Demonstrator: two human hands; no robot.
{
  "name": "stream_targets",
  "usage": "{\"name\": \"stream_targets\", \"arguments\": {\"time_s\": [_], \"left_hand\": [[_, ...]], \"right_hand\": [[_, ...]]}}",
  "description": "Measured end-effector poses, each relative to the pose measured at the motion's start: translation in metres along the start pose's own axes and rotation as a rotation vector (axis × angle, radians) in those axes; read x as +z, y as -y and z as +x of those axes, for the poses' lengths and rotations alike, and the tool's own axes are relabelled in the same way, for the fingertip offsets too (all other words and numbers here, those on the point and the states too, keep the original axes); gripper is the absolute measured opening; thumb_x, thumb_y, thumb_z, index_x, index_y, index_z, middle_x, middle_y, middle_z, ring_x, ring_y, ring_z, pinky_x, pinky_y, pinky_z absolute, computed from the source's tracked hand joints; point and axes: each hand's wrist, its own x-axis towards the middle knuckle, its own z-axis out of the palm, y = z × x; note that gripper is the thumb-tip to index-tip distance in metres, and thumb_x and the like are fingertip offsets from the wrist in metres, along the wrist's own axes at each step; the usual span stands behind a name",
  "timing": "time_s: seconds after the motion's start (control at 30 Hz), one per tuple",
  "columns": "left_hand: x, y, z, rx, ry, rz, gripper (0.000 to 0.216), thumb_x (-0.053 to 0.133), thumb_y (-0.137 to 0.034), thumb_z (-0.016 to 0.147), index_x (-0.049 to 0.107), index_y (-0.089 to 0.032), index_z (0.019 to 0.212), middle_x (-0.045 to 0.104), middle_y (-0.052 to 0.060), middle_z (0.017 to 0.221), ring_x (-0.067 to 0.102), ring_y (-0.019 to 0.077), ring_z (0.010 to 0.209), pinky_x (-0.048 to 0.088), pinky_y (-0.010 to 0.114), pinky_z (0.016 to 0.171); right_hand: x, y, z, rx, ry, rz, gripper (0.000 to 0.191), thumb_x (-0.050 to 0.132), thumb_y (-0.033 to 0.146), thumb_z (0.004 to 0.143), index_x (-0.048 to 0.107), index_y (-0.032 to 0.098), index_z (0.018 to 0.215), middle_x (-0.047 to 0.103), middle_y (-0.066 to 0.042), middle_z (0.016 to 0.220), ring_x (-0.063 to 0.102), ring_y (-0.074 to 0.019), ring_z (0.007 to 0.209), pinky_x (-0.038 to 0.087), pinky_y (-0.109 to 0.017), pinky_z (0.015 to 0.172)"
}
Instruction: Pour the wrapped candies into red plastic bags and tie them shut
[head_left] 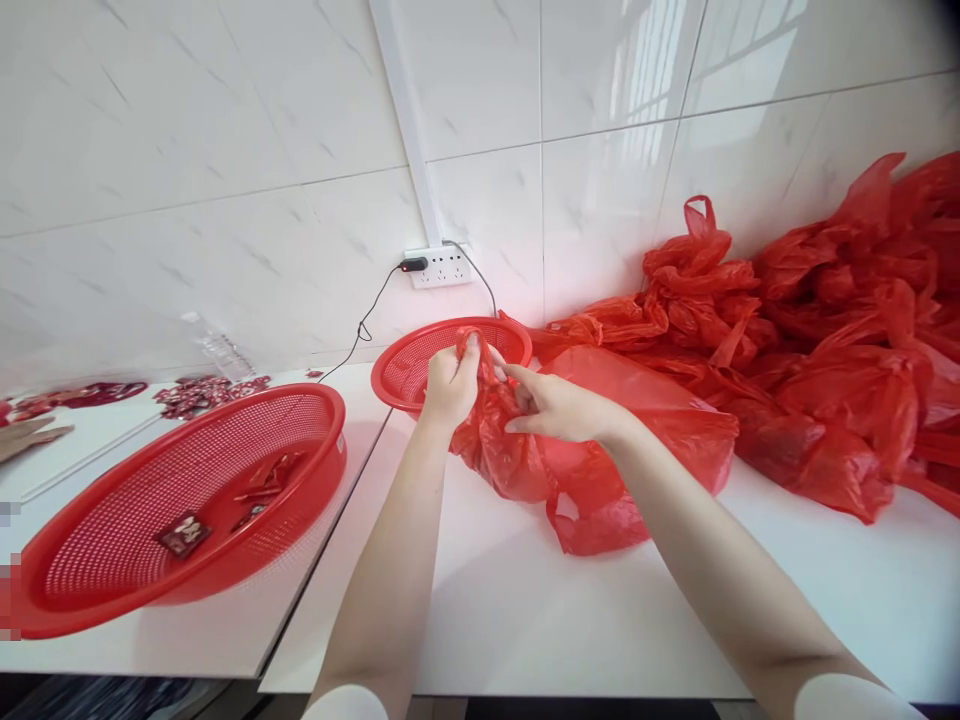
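Note:
My left hand is closed around the gathered, twisted top of a red plastic bag. Beside it, my right hand reaches in from the right with its index finger stretched out and thumb apart, its fingertips at the bunched plastic. The rest of the thin bag spreads loosely on the white table under my right forearm. Behind my left hand stands a small red perforated basket, partly covered by the hand and the bag.
A large red basket at left holds a dark packet and a few red pieces. Red bags pile up along the wall at right. A clear bottle and small red packets lie at back left. A power strip has cables plugged in.

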Motion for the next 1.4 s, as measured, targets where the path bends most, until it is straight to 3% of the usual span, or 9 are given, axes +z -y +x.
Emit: {"name": "stream_targets", "arguments": {"time_s": [0.1, 0.2, 0.3, 0.43, 0.6, 0.8, 1.07, 1.27, 1.4], "left_hand": [[-0.003, 0.0, 0.0, 0.014, 0.102, -0.169, 0.048, 0.045, -0.05, 0.094, 0.068, -0.016, 0.07, 0.071, 0.009, 0.074, 0.068, 0.0194, 0.075, 0.052, 0.028, 0.065], [-0.006, -0.002, -0.001, 0.026, 0.177, -0.257, 0.046, 0.049, -0.052, 0.091, 0.069, -0.016, 0.069, 0.072, 0.01, 0.077, 0.069, 0.0223, 0.079, 0.053, 0.031, 0.066], [-0.007, -0.003, -0.001, 0.062, 0.189, -0.282, 0.052, 0.049, -0.056, 0.089, 0.067, -0.017, 0.06, 0.071, 0.011, 0.076, 0.069, 0.0248, 0.081, 0.054, 0.034, 0.068], [0.0, -0.005, 0.0, 0.091, 0.072, -0.337, 0.054, 0.049, -0.057, 0.088, 0.063, -0.018, 0.054, 0.069, 0.012, 0.079, 0.067, 0.0264, 0.087, 0.054, 0.037, 0.073], [0.003, -0.009, 0.0, 0.111, -0.105, -0.417, 0.055, 0.039, -0.056, 0.091, 0.06, -0.019, 0.057, 0.069, 0.011, 0.092, 0.066, 0.0255, 0.092, 0.054, 0.038, 0.076], [0.002, -0.011, -0.002, 0.041, 0.001, -0.279, 0.05, 0.042, -0.053, 0.089, 0.059, -0.02, 0.057, 0.07, 0.011, 0.089, 0.065, 0.0257, 0.09, 0.053, 0.037, 0.071], [0.009, -0.008, -0.004, -0.058, 0.131, -0.233, 0.052, 0.044, -0.055, 0.088, 0.057, -0.02, 0.052, 0.07, 0.012, 0.078, 0.066, 0.0258, 0.085, 0.051, 0.037, 0.069], [0.008, -0.008, -0.003, -0.168, 0.293, -0.309, 0.049, 0.042, -0.046, 0.091, 0.054, -0.019, 0.053, 0.06, 0.007, 0.06, 0.065, 0.0232, 0.075, 0.05, 0.037, 0.071], [0.005, -0.008, -0.002, -0.226, 0.316, -0.326, 0.045, 0.043, -0.041, 0.091, 0.047, -0.02, 0.051, 0.054, 0.004, 0.055, 0.064, 0.0226, 0.074, 0.049, 0.036, 0.073]], "right_hand": [[-0.005, 0.0, -0.001, 0.003, 0.08, 0.167, 0.041, 0.063, 0.032, 0.084, 0.05, 0.021, 0.121, 0.047, 0.004, 0.072, 0.048, -0.0128, 0.065, 0.042, -0.027, 0.06], [-0.013, 0.0, -0.003, 0.034, 0.154, 0.444, 0.027, 0.052, 0.04, 0.091, 0.055, 0.022, 0.11, 0.055, -0.001, 0.093, 0.055, -0.0146, 0.086, 0.048, -0.03, 0.076], [-0.016, -0.001, -0.002, 0.022, 0.085, 0.519, 0.017, 0.057, 0.035, 0.088, 0.057, 0.021, 0.097, 0.056, 0.0, 0.096, 0.055, -0.013, 0.09, 0.046, -0.028, 0.083], [-0.017, -0.005, -0.002, -0.061, -0.019, 0.428, 0.015, 0.067, 0.024, 0.076, 0.055, 0.019, 0.083, 0.056, 0.003, 0.082, 0.054, -0.0119, 0.078, 0.044, -0.027, 0.075], [-0.02, -0.008, -0.003, 0.007, 0.253, 0.251, 0.015, 0.062, 0.013, 0.069, 0.06, 0.017, 0.083, 0.063, -0.001, 0.084, 0.059, -0.0151, 0.077, 0.047, -0.029, 0.072], [-0.026, -0.009, -0.002, -0.028, -0.166, 0.474, 0.022, 0.061, 0.039, 0.085, 0.064, 0.018, 0.091, 0.065, -0.003, 0.093, 0.06, -0.0132, 0.083, 0.049, -0.03, 0.082], [-0.029, -0.013, -0.003, -0.052, -0.124, 0.488, 0.023, 0.074, 0.035, 0.076, 0.066, 0.016, 0.086, 0.066, -0.003, 0.089, 0.06, -0.0135, 0.084, 0.046, -0.029, 0.082], [-0.027, -0.016, 0.003, -0.046, -0.261, 0.772, 0.023, 0.071, 0.031, 0.076, 0.053, 0.018, 0.08, 0.064, 0.0, 0.074, 0.062, -0.0133, 0.074, 0.048, -0.032, 0.08], [-0.028, -0.012, 0.003, 0.004, -0.351, 1.033, 0.025, 0.071, 0.025, 0.072, 0.05, 0.02, 0.084, 0.041, 0.01, 0.054, 0.048, -0.0078, 0.053, 0.047, -0.024, 0.061]]}}
